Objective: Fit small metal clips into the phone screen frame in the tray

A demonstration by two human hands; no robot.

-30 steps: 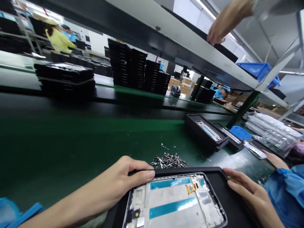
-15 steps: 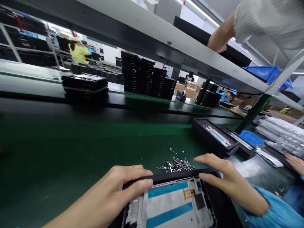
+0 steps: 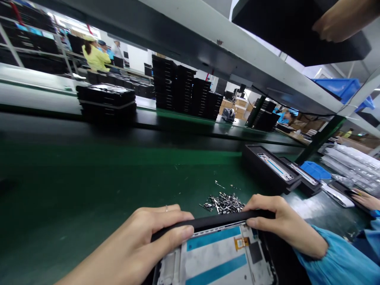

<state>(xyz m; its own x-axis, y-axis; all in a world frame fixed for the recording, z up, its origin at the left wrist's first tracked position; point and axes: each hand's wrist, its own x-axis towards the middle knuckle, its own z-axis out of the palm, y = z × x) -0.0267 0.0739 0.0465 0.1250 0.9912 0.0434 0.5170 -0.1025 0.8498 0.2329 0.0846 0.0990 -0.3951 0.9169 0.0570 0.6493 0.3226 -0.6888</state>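
Note:
In the head view, a black tray (image 3: pixel 225 219) lies low in the middle with a phone's metal mid-frame (image 3: pixel 219 250) inside it. The frame is silver, with two blue strips and an orange flex-cable piece (image 3: pixel 242 242). My left hand (image 3: pixel 160 233) grips the tray's far rim, fingers over the outside and thumb on the inner edge by the frame. Farther right, my right hand (image 3: pixel 279 221) pinches the same rim, its thumb close to the frame's corner. Just beyond the tray lies a heap of small metallic parts (image 3: pixel 228 202). The tray's near side is out of view.
Black trays with frames (image 3: pixel 271 170) stand right, beside a blue bin (image 3: pixel 314 170). A co-worker's hand (image 3: pixel 366 200) is at far right. Overhead, another person's hand (image 3: pixel 344 23) holds a black tray (image 3: pixel 285 29) above the shelf (image 3: pixel 252 51). Tray stacks (image 3: pixel 105 105) stand behind.
My right hand's fingers have come down from above the tray's far rim and closed on it. Overhead, the other person's hand has lifted a black tray off the shelf.

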